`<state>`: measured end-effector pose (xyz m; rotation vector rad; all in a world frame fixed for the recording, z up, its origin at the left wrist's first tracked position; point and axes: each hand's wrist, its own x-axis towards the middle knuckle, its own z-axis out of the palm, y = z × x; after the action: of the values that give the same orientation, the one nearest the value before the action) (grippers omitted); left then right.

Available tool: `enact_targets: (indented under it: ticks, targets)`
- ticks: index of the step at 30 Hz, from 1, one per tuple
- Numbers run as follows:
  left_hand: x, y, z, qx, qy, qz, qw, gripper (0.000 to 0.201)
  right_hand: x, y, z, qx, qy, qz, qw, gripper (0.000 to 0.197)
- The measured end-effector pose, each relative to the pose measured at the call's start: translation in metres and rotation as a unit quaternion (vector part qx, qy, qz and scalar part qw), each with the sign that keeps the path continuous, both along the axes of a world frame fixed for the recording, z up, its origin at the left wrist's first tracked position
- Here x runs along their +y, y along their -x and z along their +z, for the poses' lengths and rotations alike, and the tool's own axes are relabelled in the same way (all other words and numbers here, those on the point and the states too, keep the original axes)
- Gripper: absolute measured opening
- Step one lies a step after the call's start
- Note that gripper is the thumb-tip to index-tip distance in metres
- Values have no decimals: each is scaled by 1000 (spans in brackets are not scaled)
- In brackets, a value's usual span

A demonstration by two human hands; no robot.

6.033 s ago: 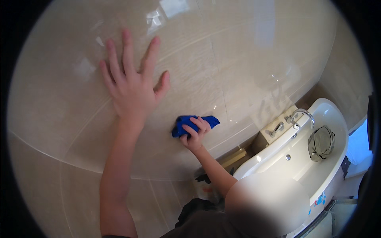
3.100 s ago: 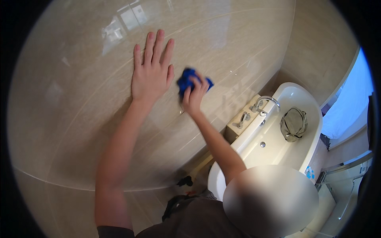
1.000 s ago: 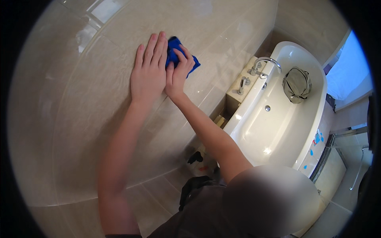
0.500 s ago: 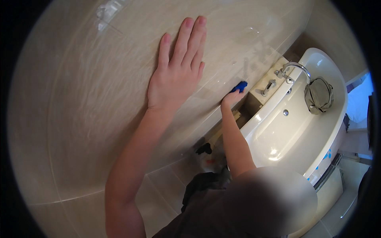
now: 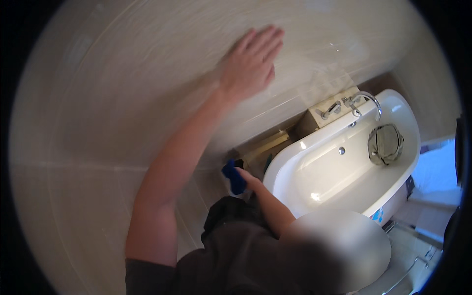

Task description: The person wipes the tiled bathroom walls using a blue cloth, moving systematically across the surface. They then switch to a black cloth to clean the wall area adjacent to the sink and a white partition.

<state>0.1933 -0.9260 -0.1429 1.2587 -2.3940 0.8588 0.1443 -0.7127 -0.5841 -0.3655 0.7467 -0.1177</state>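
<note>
My left hand [image 5: 250,66] is open, with its fingers stretched out over the beige tiled wall [image 5: 162,69]. It is slightly blurred, and whether the palm touches the tiles I cannot tell. Lower down, close to my body, my right hand [image 5: 250,179] is closed on a dark blue cloth [image 5: 236,180]. The cloth hangs in a loose bunch from the fingers, away from the wall. Part of my right palm is hidden behind the cloth.
To the right stands a white bathtub [image 5: 285,172] with a chrome faucet [image 5: 371,97] on a stone ledge [image 5: 319,109]. A grey-green bag [image 5: 386,145] lies inside the tub. Between wall and tub runs a narrow gap holding a light-coloured bar [image 5: 268,143].
My right hand has come off the wall beside the ledge and drawn down toward my body with the blue cloth. My left hand has shifted right, and the view has turned somewhat.
</note>
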Motion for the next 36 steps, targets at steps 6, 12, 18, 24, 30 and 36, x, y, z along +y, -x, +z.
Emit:
enact_targets:
  ticks: [6,12,18,24,30,36]
  targets:
    - [256,-82,-233,435,-381,109,808,44,26,263,-86,48,-8,-179,983,39]
    - [591,-136,-385,427,-649,463,427,37,56,436,-51,225,-10,-194,955,31]
    - [620,-116,-424,565,-470,461,498,41,86,297,15,157,98,-91,979,34]
    - [629,-121,-448,594,-399,448,536,31,194,164,199,73,439,255,858,56]
    - [629,-122,-450,587,-370,385,609,28,265,315,204,192,227,128,946,53]
    - [633,-120,-449,604,-360,383,599,27,401,571,92,571,180,-112,793,56]
